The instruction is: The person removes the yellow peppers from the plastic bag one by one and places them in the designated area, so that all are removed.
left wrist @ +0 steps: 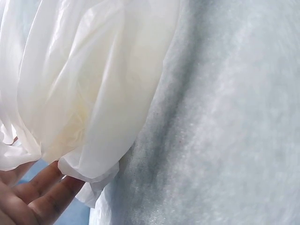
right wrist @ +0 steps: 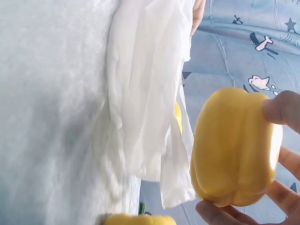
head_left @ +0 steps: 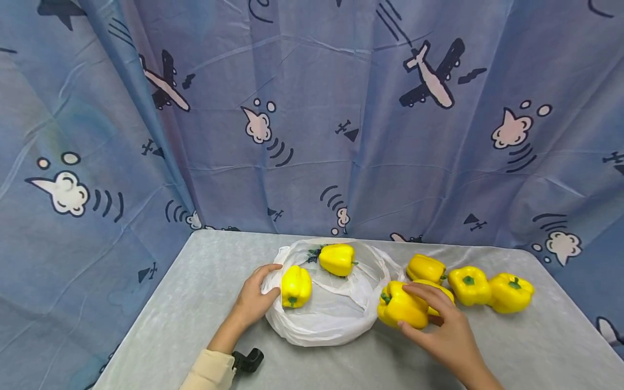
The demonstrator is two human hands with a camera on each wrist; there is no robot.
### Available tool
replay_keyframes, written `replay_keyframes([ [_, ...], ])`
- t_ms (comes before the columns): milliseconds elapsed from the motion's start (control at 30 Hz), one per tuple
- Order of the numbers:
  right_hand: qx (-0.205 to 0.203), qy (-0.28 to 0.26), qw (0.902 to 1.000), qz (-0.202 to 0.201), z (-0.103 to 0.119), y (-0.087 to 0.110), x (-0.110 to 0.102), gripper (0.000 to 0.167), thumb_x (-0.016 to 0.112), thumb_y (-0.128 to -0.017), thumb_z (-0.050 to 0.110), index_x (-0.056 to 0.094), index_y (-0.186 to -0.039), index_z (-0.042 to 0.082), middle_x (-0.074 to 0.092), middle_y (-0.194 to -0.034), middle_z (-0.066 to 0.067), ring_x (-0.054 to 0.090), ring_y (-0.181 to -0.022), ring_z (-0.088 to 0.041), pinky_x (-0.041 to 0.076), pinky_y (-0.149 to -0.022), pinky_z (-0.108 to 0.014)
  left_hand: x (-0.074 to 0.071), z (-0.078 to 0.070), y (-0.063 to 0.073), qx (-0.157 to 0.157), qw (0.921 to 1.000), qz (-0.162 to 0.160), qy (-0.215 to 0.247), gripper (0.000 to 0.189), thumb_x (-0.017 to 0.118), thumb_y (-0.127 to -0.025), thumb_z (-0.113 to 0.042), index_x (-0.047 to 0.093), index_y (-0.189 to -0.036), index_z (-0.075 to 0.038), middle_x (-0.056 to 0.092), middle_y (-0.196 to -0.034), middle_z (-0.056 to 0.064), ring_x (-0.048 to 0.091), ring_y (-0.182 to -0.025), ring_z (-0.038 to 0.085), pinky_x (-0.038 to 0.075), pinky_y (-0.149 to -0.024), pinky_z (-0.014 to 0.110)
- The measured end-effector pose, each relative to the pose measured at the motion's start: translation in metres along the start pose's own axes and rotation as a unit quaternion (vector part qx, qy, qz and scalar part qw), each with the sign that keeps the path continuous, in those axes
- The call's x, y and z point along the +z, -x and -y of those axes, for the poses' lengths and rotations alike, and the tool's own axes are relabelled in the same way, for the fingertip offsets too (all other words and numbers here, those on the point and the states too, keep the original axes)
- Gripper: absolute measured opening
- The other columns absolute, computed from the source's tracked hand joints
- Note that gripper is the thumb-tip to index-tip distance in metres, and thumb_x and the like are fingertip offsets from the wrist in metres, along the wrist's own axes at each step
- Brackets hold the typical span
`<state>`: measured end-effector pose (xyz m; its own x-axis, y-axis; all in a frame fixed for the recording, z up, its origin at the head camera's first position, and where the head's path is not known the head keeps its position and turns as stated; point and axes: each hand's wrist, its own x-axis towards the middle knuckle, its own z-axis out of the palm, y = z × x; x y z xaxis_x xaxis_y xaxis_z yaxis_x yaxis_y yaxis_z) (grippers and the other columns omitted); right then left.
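A white plastic bag (head_left: 324,335) sits on the table with its mouth spread wide. Inside it lie two yellow bell peppers, one (head_left: 296,287) by the left wall and another (head_left: 337,259) toward the back. My left hand (head_left: 253,299) holds the bag's left rim; in the left wrist view its fingers (left wrist: 54,199) are at the gathered plastic edge. Just off the bag's right rim, my right hand (head_left: 450,333) grips a third yellow bell pepper (head_left: 401,307), thumb on one side and fingers on the other. The right wrist view shows this pepper (right wrist: 234,150) raised beside the bag.
Several more yellow peppers stand to the right of the bag: one at the back (head_left: 424,267), two farther right (head_left: 469,285), and one partly hidden behind the held pepper. A blue patterned curtain (head_left: 302,189) hangs behind the grey-covered table (head_left: 175,314).
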<state>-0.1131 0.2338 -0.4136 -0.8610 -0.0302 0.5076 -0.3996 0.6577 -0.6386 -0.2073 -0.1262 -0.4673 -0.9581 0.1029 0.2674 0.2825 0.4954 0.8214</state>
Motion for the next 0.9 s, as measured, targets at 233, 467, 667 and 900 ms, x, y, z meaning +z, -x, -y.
replay_keyframes([
  [233, 0.032, 0.034, 0.9989, 0.006, 0.001, 0.011, -0.012, 0.066, 0.088, -0.062, 0.009, 0.064, -0.122, 0.022, 0.057, -0.122, 0.003, 0.044, -0.105, 0.018, 0.054, -0.065, -0.018, 0.0, 0.0, 0.001, 0.002, 1.0, 0.001, -0.002, 0.047, 0.064, -0.08, -0.004, 0.061, -0.125, -0.014, 0.057, -0.133, 0.009, 0.05, -0.13, 0.031, 0.039, -0.109, 0.05],
  [467, 0.044, 0.039, 0.9981, 0.016, -0.008, 0.017, -0.015, 0.066, 0.089, -0.062, 0.011, 0.064, -0.122, 0.02, 0.057, -0.121, 0.003, 0.041, -0.106, 0.019, 0.054, -0.064, -0.02, -0.001, 0.001, 0.0, -0.004, 1.0, 0.005, -0.002, 0.047, 0.064, -0.08, -0.005, 0.06, -0.126, -0.015, 0.057, -0.134, 0.008, 0.049, -0.131, 0.03, 0.038, -0.11, 0.049],
  [667, 0.057, 0.05, 0.9966, 0.033, -0.013, 0.021, -0.013, 0.064, 0.088, -0.064, 0.014, 0.063, -0.123, 0.021, 0.057, -0.122, 0.001, 0.038, -0.106, 0.021, 0.055, -0.064, -0.02, -0.001, 0.002, 0.0, -0.003, 1.0, 0.006, -0.007, 0.047, 0.063, -0.08, -0.004, 0.06, -0.126, -0.016, 0.057, -0.134, 0.008, 0.049, -0.13, 0.03, 0.038, -0.11, 0.05],
  [900, 0.028, 0.025, 0.999, 0.024, -0.02, 0.024, -0.007, 0.066, 0.088, -0.061, 0.008, 0.064, -0.122, 0.018, 0.058, -0.121, 0.0, 0.042, -0.107, 0.019, 0.055, -0.063, -0.021, -0.001, 0.003, 0.0, 0.005, 0.9999, 0.006, -0.008, 0.047, 0.062, -0.08, -0.003, 0.061, -0.126, -0.015, 0.058, -0.132, 0.008, 0.05, -0.129, 0.03, 0.038, -0.109, 0.05],
])
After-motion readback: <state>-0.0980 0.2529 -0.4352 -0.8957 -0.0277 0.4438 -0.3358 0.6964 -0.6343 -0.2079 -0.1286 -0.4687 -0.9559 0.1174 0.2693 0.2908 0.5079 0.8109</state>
